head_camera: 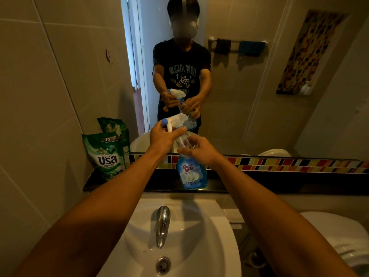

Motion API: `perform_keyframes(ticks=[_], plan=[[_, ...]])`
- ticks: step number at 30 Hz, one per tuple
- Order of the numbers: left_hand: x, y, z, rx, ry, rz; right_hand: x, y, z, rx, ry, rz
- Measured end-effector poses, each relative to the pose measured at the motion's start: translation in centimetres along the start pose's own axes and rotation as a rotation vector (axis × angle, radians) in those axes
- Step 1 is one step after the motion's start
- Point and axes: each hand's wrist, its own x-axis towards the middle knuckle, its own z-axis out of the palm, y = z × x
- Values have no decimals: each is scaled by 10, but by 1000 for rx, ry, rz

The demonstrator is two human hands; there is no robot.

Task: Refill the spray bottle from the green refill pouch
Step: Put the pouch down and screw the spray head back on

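Beyond the near sink (209, 226), the spray bottle (192, 172) was steadied at its neck by the right hand's (199, 149) curled fingers. Its trigger head (175, 120) was gripped by the left hand (163, 137) and seemed freed; the green refill pouch (105, 154) stood untouched, far left, nothing yet poured.

The green refill pouch (108, 154) says "USA" in big white letters — with a small "5" near its top. The spray bottle (191, 172) label reads "King's Stella".

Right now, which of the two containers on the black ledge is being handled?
The blue spray bottle, centre of the ledge: the right hand grips its neck, the left hand its white trigger head. The green refill pouch stands untouched at the left.
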Motion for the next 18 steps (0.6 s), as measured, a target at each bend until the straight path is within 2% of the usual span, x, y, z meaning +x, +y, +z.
perform_keyframes(ticks=[6, 11, 18], plan=[[3, -6, -9, -112, -113, -46, -4, -1, -5, 39, -49, 17], [7, -10, -19, -178, -268, -158, -7, -1, -11, 45, -116, 53], [10, -16, -24, -252, -360, -218, -7, 4, -13, 59, -154, 85]])
